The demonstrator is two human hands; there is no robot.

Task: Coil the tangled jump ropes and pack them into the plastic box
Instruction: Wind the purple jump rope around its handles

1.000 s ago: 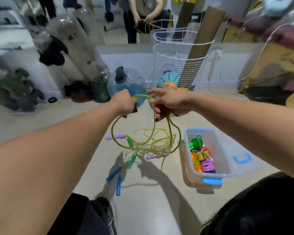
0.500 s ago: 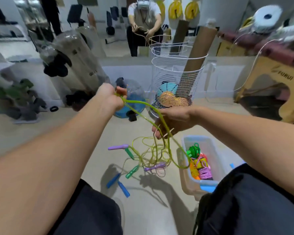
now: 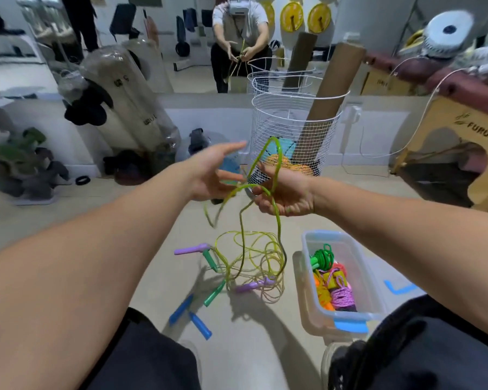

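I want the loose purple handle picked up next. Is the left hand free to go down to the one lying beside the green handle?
Probably yes. The left hand is open and holds nothing, and the purple handle lies uncovered on the floor below it. Only dangling rope hangs nearby.

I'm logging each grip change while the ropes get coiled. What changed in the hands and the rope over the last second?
The left hand let go of the green rope and now reaches forward with straight fingers. The right hand keeps its grip, with a loop standing above it. The tangle on the floor and the plastic box stayed put.
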